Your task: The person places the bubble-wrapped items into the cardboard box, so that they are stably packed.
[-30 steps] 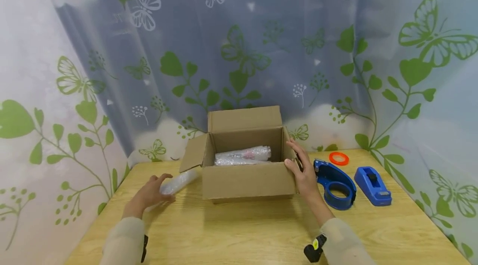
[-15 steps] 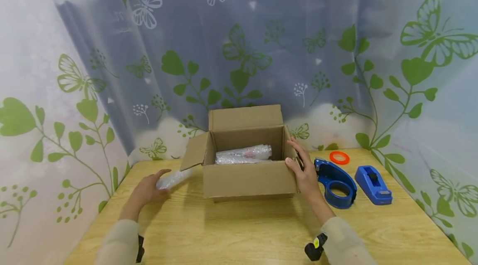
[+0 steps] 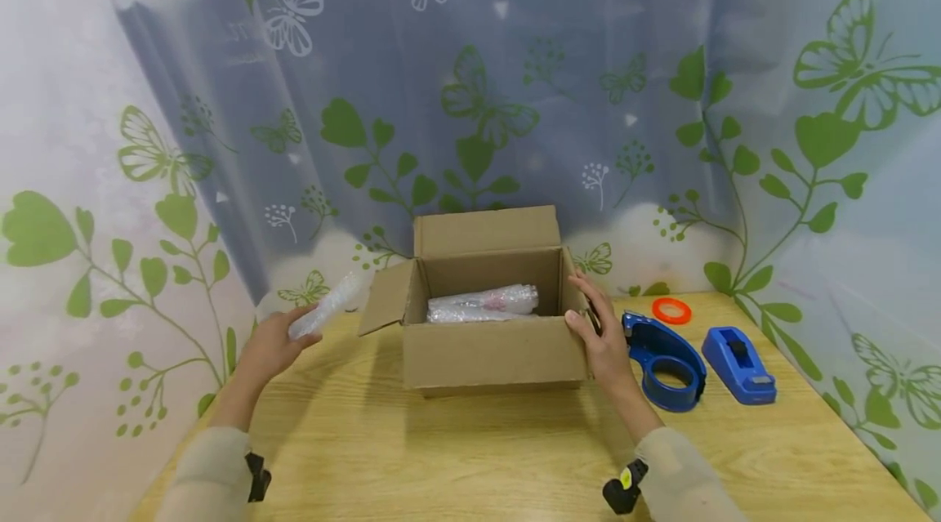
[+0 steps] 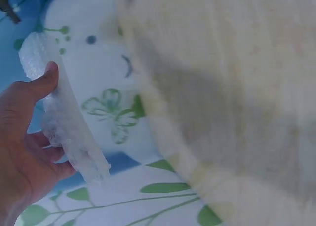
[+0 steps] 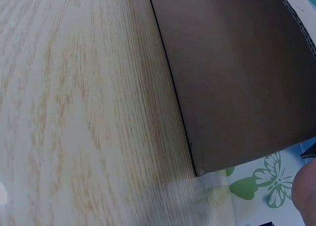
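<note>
My left hand [image 3: 274, 347] grips a slim bubble-wrapped bundle [image 3: 327, 306] above the table's left side. In the left wrist view, the thumb lies over the bubble-wrapped bundle [image 4: 74, 122] and the fingers curl beneath it. An open cardboard box [image 3: 492, 352] stands at the centre, holding more bubble-wrapped bundles [image 3: 481, 304]. At its right side my right hand [image 3: 606, 346] holds the box, thumb at the front corner and fingers along the right edge. Only a bit of the right hand [image 5: 306, 191] shows in the right wrist view, beside the box wall [image 5: 242, 82].
Right of the box lie a blue handheld tape dispenser [image 3: 672, 379], a blue desktop tape dispenser [image 3: 738, 367] and an orange tape roll [image 3: 671, 310]. The box's left flap [image 3: 385, 297] sticks outward. A printed curtain [image 3: 478, 97] hangs behind the wooden table [image 3: 441, 457].
The left hand has lifted the bubble-wrapped bundle off the table and moved it left, away from the box, tilting its far end up. The right hand stays on the box.
</note>
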Demonstrator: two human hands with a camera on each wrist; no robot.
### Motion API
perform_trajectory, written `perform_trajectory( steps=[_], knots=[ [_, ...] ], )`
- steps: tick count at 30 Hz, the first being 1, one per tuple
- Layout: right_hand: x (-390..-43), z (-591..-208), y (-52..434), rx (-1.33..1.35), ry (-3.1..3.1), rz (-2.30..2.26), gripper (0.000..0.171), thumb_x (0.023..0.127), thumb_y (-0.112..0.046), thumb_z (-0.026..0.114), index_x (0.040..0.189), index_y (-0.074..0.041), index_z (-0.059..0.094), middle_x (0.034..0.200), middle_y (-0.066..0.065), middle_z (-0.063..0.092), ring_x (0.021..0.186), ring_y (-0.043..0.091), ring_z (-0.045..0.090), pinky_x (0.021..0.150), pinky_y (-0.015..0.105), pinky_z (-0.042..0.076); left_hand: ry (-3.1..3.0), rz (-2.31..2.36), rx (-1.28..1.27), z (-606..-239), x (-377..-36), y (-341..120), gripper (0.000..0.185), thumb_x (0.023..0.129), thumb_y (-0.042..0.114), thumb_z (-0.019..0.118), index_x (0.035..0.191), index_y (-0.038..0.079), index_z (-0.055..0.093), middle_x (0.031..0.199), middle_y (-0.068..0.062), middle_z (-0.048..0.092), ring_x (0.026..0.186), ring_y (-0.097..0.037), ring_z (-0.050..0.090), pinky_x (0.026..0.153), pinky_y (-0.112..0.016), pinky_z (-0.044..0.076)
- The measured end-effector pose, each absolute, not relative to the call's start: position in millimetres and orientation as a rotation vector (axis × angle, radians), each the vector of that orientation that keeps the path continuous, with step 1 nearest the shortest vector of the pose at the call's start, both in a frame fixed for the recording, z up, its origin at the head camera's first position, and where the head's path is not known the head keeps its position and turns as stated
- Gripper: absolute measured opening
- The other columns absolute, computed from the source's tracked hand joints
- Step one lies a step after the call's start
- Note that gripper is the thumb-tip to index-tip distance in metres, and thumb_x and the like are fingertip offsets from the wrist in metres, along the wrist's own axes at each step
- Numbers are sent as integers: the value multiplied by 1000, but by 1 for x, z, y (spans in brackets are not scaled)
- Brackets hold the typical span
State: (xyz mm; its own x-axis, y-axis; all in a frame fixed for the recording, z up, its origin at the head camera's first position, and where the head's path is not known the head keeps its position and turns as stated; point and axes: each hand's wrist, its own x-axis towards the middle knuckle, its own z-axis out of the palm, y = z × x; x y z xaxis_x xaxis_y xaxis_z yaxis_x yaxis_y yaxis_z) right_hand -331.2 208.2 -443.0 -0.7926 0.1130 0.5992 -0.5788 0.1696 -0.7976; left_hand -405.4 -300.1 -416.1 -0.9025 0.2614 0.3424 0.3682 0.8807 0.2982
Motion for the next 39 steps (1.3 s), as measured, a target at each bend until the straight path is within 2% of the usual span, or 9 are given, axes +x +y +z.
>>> perform_trajectory(
  steps=[5, 11, 16, 23, 27, 29, 34, 39],
  knots=[
    [-345, -460, 214, 440, -1909, 1661, 51, 103, -5, 57, 153, -8, 51, 167, 8, 35, 155, 28, 27, 124, 65, 17, -2756, -522, -446, -393, -399, -293, 60, 98, 24, 73, 151, 5, 53, 130, -39, 59, 118, -58, 55, 93, -72, 47],
    [-349, -464, 216, 457, -1906, 1639, 49, 104, -8, 58, 153, -16, 53, 166, 0, 37, 155, 24, 28, 124, 64, 17, -2713, -550, -499, -372, -393, -284, 60, 98, 23, 75, 151, 4, 53, 136, -39, 55, 124, -59, 51, 99, -74, 43],
    [-348, -464, 215, 452, -1911, 1633, 49, 104, -8, 58, 152, -14, 53, 166, 2, 37, 155, 25, 28, 124, 64, 17, -2651, -579, -545, -357, -388, -274, 59, 97, 22, 76, 150, 5, 55, 135, -38, 58, 122, -58, 53, 99, -73, 43],
    [-335, -448, 208, 454, -1897, 1665, 49, 103, 0, 56, 152, 0, 49, 166, 15, 35, 155, 34, 26, 124, 66, 16, -2622, -666, -566, -335, -385, -252, 60, 97, 26, 76, 151, 10, 55, 140, -33, 57, 126, -53, 53, 98, -71, 45],
    [-324, -435, 204, 453, -1908, 1682, 49, 102, 0, 56, 151, 4, 48, 165, 19, 35, 155, 36, 26, 124, 66, 17, -2607, -682, -593, -326, -387, -239, 60, 96, 24, 78, 150, 11, 56, 144, -28, 57, 130, -51, 52, 103, -69, 44],
    [-321, -432, 203, 454, -1912, 1681, 49, 102, -1, 56, 151, 4, 48, 165, 19, 35, 155, 36, 26, 124, 66, 18, -2599, -670, -608, -322, -388, -232, 59, 95, 23, 78, 149, 12, 57, 145, -26, 58, 132, -49, 52, 107, -68, 41],
    [-324, -435, 203, 455, -1912, 1673, 49, 102, 1, 55, 151, 5, 48, 165, 21, 34, 155, 38, 25, 124, 66, 17, -2556, -691, -649, -315, -391, -214, 56, 93, 20, 81, 145, 11, 62, 142, -23, 61, 131, -46, 55, 108, -66, 43],
    [-342, -453, 210, 447, -1905, 1660, 50, 102, 1, 56, 152, -2, 50, 166, 14, 35, 156, 32, 25, 125, 63, 16, -2525, -821, -682, -310, -394, -195, 55, 92, 18, 81, 144, 11, 64, 142, -20, 62, 132, -43, 54, 109, -64, 42]
  ],
)
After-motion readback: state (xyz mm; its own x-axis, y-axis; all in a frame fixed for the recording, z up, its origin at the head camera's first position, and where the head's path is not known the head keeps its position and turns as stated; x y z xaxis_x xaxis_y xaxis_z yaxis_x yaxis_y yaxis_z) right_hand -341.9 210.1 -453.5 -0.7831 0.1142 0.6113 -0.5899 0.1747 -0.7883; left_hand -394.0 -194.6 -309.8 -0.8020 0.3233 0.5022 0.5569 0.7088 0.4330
